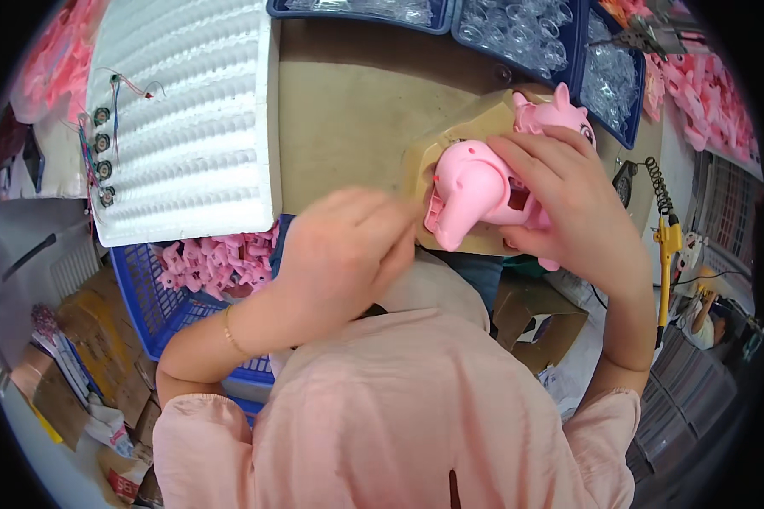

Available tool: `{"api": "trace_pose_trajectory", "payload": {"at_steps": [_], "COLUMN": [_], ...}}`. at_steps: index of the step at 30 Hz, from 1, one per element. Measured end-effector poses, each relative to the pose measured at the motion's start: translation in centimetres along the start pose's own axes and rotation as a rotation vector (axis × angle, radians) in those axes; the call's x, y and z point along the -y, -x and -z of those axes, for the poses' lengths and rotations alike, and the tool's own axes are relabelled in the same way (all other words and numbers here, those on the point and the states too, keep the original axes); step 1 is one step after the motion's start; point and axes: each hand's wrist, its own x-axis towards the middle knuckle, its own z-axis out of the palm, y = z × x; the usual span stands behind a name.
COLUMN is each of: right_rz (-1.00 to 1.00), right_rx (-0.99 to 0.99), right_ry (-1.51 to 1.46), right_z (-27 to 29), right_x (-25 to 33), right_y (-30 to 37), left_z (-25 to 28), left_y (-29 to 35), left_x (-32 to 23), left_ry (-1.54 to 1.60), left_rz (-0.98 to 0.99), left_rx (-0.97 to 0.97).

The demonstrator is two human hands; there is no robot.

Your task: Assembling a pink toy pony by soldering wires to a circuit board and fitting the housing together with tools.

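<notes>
The right hand point(569, 199) grasps a pink moulded-plastic pig toy point(475, 191) from above, pressing it onto a tan cardboard pad point(420, 165) on the brown workbench point(348, 93). The left hand point(348, 246), fingers pinched together at the toy's near end, seems to hold something small; I cannot tell what. The body looks assembled. A blue crate of pink parts point(204, 263) suggests more remain.

pink toy pig point(475, 191) partly hidden under right hand point(569, 199), left hand point(348, 246) motion-blurred
</notes>
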Motion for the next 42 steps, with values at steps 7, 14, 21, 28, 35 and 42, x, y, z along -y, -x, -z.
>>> {"api": "trace_pose_trajectory", "payload": {"at_steps": [7,14,21,28,35,42], "right_rz": [-0.035,-0.073,0.001,-0.821,-0.778,-0.724], "right_rx": [0.042,0.05,0.016,-0.174,-0.236,0.142], "right_ry": [0.021,0.019,-0.057,-1.257,-1.76,-1.269], "right_z": [0.0,0.4,0.5,-2.5,-5.8,-2.6], "right_x": [0.2,0.6,0.3,2.0,3.6,0.9], "right_y": [-0.2,-0.4,0.4,9.3,6.8,8.0], "left_z": [-2.6,-1.4,-1.7,0.0,0.0,-0.1], "left_y": [-1.3,-2.8,-7.3,-9.5,-9.7,-10.2], "left_x": [2.8,2.2,-2.3,-4.5,-4.9,-5.4], "left_ry": [-0.441,-0.272,-0.102,-0.524,-0.628,-0.678], "left_rz": [-0.222,-0.186,-0.33,-0.327,-0.317,-0.241], "left_rx": [-0.436,-0.416,-0.205,0.186,0.191,0.294]}}
